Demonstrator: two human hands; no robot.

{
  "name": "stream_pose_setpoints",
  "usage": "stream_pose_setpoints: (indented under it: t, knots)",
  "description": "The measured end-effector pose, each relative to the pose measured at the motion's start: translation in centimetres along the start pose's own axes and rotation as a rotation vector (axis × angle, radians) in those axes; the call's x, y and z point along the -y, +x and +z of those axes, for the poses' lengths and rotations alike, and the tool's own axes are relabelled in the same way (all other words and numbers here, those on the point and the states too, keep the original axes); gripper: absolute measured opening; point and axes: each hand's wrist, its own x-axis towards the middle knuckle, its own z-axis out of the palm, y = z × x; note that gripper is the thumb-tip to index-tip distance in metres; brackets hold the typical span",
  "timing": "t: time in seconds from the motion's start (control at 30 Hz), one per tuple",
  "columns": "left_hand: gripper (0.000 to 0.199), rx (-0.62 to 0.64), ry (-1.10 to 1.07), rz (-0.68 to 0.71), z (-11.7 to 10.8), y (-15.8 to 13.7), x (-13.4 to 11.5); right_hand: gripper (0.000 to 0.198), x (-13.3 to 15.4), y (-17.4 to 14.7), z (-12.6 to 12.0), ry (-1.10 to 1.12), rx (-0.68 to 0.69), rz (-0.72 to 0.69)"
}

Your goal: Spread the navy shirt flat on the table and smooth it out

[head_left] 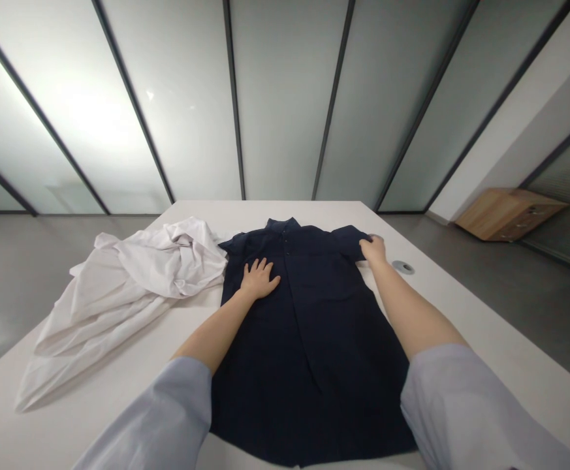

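A dark navy short-sleeved shirt lies spread front side up, its collar toward the far edge and its hem toward me. My left hand rests flat on the chest, to the left of the buttons, with fingers spread. At the end of the sleeve on the right, my right hand is closed, pinching the cuff edge between thumb and fingers. The opposite sleeve reaches out to the left and touches or nearly touches a crumpled white cloth.
Everything lies on a white table with a round grey cable grommet right of the shirt. Beyond the table stands a frosted glass partition with dark frames. A wooden cabinet stands on the floor at the right.
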Motion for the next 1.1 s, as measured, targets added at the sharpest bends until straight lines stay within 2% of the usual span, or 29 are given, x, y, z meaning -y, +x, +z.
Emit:
stream_pose_setpoints:
  t: [0.07,0.13,0.23,0.3,0.37,0.5,0.63,0.7,0.97,1.1]
  knots:
    - [0.065,0.0,-0.003,-0.002,0.0,0.0,0.0,0.037,1.6,-1.1,-0.4,-0.07,-0.027,-0.094]
    - [0.064,0.005,-0.004,-0.004,0.1,0.0,0.1,0.036,3.2,-2.8,-0.5,-0.133,-0.013,-0.278]
    - [0.065,0.01,0.0,-0.004,0.2,0.1,0.1,0.03,5.3,-5.7,-0.3,-0.212,0.131,-0.538]
    - [0.065,0.009,0.004,-0.003,0.3,0.2,0.2,0.03,6.2,-7.2,-0.1,-0.244,0.223,-0.62]
    - [0.065,0.006,0.006,-0.002,0.3,0.2,0.2,0.036,6.6,-8.1,0.4,-0.243,0.242,-0.635]
    - [0.066,-0.008,0.005,0.004,0.5,0.2,0.3,0.052,6.3,-8.3,1.8,-0.285,0.231,-0.556]
    - [0.064,-0.012,0.005,-0.004,0.4,0.1,0.3,0.072,5.3,-8.5,3.3,-0.379,0.486,-0.485]
    - [0.065,-0.006,0.005,-0.003,0.3,0.1,0.2,0.076,5.0,-8.6,3.7,-0.393,0.546,-0.465]
    - [0.067,0.056,0.018,0.013,0.0,0.5,-0.1,0.076,5.7,-8.6,3.5,-0.397,0.518,-0.455]
    - [0.068,0.069,0.02,0.035,-0.1,0.6,-0.1,0.072,7.3,-9.9,3.1,-0.367,0.454,-0.579]
